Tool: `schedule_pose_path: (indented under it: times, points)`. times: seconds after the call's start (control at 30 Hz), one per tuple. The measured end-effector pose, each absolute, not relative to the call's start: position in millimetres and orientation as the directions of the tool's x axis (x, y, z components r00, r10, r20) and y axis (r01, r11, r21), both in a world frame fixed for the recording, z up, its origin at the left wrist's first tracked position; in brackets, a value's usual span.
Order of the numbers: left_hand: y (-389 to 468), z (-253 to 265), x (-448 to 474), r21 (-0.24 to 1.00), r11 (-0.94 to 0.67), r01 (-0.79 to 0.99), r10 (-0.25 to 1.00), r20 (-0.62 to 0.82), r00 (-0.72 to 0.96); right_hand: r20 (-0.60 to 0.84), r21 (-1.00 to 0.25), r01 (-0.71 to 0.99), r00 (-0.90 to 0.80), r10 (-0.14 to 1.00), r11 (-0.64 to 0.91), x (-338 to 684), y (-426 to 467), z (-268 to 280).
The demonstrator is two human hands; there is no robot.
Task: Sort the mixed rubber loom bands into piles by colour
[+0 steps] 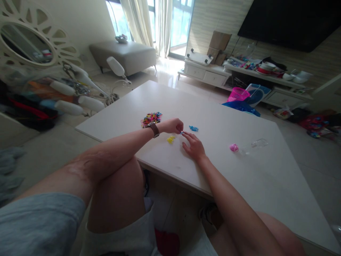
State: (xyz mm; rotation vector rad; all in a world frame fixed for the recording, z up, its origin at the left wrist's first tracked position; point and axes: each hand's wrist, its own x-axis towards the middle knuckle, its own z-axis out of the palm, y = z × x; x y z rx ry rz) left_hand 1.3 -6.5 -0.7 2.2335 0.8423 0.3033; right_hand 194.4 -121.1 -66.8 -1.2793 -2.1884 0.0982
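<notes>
My left hand (175, 125), with a brown-strapped watch on the wrist, is closed in a pinch over the white table. At its fingertips is a small blue piece (181, 133), too small to make out fully. My right hand (195, 146) lies on the tabletop with fingers stretched out, its fingertips touching beside that piece. A heap of small multicoloured pieces (151, 119) lies beyond my left wrist, partly hidden by it. Below my left hand is a little yellow pile (171, 139). A small blue pile (193, 128) sits just beyond my right fingers.
On the right of the white table (239, 185) are a pink object (234, 148) and a clear plastic container (259, 143) lying on its side. A lamp with white shades (115, 67) stands off the left edge. Past the far edge is a pink basket (239, 94).
</notes>
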Motion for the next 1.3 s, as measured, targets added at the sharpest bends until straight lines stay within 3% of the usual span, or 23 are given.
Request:
schedule_pose_path:
  times: [1.0, 1.13, 1.3]
  points:
    - [-8.3, 0.8, 2.3, 0.698, -0.553, 0.455, 0.634, -0.001, 0.773, 0.444, -0.316, 0.79, -0.366, 0.818, 0.525, 195.0, -121.8, -66.5]
    - [-6.6, -0.2, 2.3, 0.695, -0.551, 0.461, 0.639, -0.003, 0.769, 0.437, -0.294, 0.862, -0.263, 0.86, 0.413, 193.9, -121.0, -67.6]
    - [-5.5, 0.0, 1.3, 0.68, -0.554, 0.48, 0.652, -0.004, 0.758, 0.416, -0.309, 0.944, 0.021, 0.909, 0.119, 192.2, -116.7, -67.6]
